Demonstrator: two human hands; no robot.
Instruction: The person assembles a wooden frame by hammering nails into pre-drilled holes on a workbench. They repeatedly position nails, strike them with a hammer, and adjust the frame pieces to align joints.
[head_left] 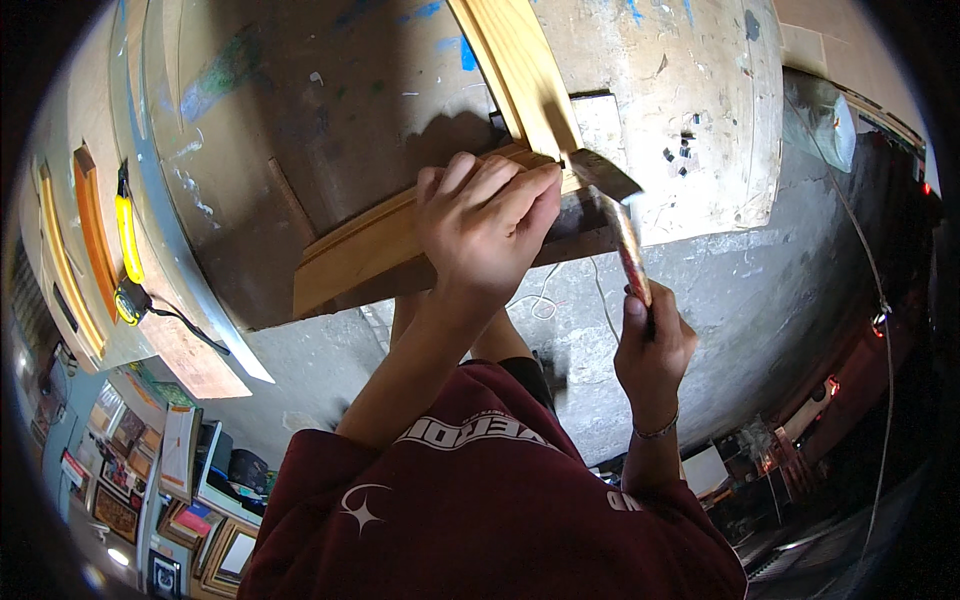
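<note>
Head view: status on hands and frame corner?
Left hand clamps the wooden frame corner on the workbench. Right hand grips hammer, head at the corner. Nothing in the way.

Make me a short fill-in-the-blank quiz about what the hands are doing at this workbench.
1. The right hand grips the handle of a ____.
2. The left hand presses on the corner of a wooden ____, where two moulded strips meet.
3. The tape measure lying at the left of the workbench is ____ in colour.
4. On the right wrist sits a thin ____.

Missing words: hammer; frame; yellow; bracelet
</note>
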